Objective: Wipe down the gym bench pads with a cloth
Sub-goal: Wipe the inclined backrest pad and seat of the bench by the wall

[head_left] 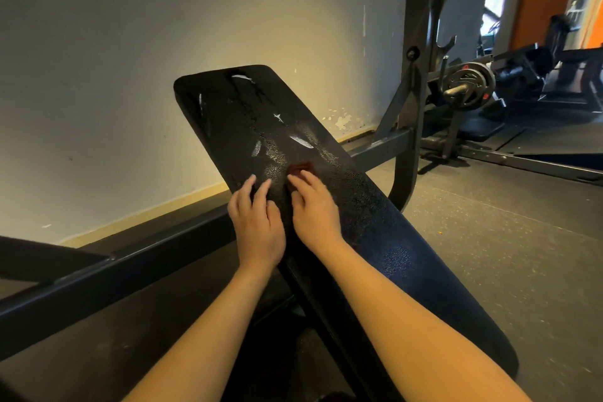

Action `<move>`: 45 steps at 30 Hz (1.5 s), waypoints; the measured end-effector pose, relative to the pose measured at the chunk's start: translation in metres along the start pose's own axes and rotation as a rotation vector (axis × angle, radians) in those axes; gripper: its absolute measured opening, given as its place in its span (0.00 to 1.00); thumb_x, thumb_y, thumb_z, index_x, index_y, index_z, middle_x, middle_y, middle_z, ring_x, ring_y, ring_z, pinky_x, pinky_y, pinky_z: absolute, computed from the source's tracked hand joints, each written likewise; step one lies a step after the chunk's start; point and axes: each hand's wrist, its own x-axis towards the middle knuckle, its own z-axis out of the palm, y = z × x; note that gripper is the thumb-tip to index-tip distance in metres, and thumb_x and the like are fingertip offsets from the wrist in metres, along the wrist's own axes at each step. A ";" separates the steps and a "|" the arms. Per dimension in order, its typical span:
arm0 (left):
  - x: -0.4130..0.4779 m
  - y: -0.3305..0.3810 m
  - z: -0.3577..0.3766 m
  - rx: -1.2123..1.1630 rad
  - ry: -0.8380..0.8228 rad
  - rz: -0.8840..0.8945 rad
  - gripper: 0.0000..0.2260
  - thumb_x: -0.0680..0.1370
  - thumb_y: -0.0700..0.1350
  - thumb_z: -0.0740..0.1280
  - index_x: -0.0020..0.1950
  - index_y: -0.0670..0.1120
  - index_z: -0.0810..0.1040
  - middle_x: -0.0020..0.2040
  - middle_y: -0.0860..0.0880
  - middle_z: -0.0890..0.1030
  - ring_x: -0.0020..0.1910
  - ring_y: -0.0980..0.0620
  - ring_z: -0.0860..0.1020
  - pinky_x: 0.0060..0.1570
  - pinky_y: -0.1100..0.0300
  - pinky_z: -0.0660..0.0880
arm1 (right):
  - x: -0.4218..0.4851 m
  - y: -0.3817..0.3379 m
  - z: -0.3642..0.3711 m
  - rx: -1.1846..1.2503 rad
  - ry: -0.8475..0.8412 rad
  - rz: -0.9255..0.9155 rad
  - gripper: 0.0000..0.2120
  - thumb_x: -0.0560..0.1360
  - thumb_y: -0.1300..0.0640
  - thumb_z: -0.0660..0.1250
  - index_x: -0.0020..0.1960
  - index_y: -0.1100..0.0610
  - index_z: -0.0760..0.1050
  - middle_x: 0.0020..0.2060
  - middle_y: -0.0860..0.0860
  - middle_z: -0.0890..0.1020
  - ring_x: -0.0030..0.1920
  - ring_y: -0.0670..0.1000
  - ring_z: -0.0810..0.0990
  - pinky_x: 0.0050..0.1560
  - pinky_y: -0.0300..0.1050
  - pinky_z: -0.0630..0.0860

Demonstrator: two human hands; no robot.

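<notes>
Your two hands on the sloping black bench pad (pixel 248 121), with the cloth (pixel 301 168) under the right one.

Your right hand (pixel 315 215) lies over the small dark red cloth, near the middle of the pad. Only a crumpled edge shows past the fingertips, and it is blurred, so I cannot tell if you pinch it or only press it. Your left hand (pixel 257 225) rests just beside, on the pad's left edge, fingers spread and relaxed, holding nothing. The pad is long, with rounded corners and a grained, leather-like skin. Shiny wet streaks (pixel 301 142) lie on its far half. Your right forearm hides part of its near end.
</notes>
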 end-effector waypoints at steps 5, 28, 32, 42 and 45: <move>-0.007 -0.014 -0.018 -0.265 0.081 -0.146 0.18 0.87 0.48 0.54 0.77 0.52 0.66 0.77 0.52 0.64 0.76 0.54 0.60 0.73 0.57 0.58 | -0.029 -0.015 0.011 0.033 -0.155 -0.214 0.18 0.84 0.54 0.60 0.72 0.45 0.73 0.76 0.44 0.67 0.76 0.44 0.62 0.77 0.46 0.57; 0.075 -0.050 -0.067 -0.555 0.119 -0.317 0.22 0.84 0.43 0.62 0.78 0.54 0.63 0.70 0.52 0.69 0.67 0.56 0.70 0.64 0.59 0.69 | 0.036 -0.077 0.060 0.057 0.131 -0.194 0.13 0.82 0.59 0.60 0.63 0.55 0.79 0.59 0.48 0.78 0.61 0.46 0.72 0.62 0.41 0.71; 0.111 -0.053 -0.049 -0.384 0.030 -0.255 0.25 0.84 0.51 0.62 0.79 0.55 0.60 0.76 0.50 0.60 0.72 0.49 0.65 0.70 0.53 0.68 | 0.047 -0.071 0.065 -0.018 0.141 -0.116 0.14 0.82 0.57 0.61 0.65 0.55 0.78 0.60 0.49 0.77 0.64 0.48 0.70 0.67 0.46 0.69; 0.060 -0.062 -0.031 -0.425 0.014 -0.076 0.14 0.84 0.53 0.61 0.68 0.51 0.72 0.65 0.53 0.67 0.62 0.54 0.71 0.64 0.56 0.74 | 0.035 -0.073 0.065 0.118 0.222 -0.021 0.09 0.82 0.57 0.60 0.59 0.56 0.76 0.53 0.45 0.74 0.56 0.46 0.73 0.58 0.40 0.72; 0.080 -0.066 -0.041 -0.329 0.043 -0.025 0.15 0.84 0.51 0.61 0.71 0.52 0.72 0.67 0.51 0.67 0.63 0.56 0.68 0.63 0.62 0.69 | 0.034 -0.071 0.065 0.104 0.228 -0.056 0.06 0.81 0.58 0.62 0.55 0.56 0.75 0.51 0.46 0.73 0.53 0.47 0.73 0.56 0.38 0.70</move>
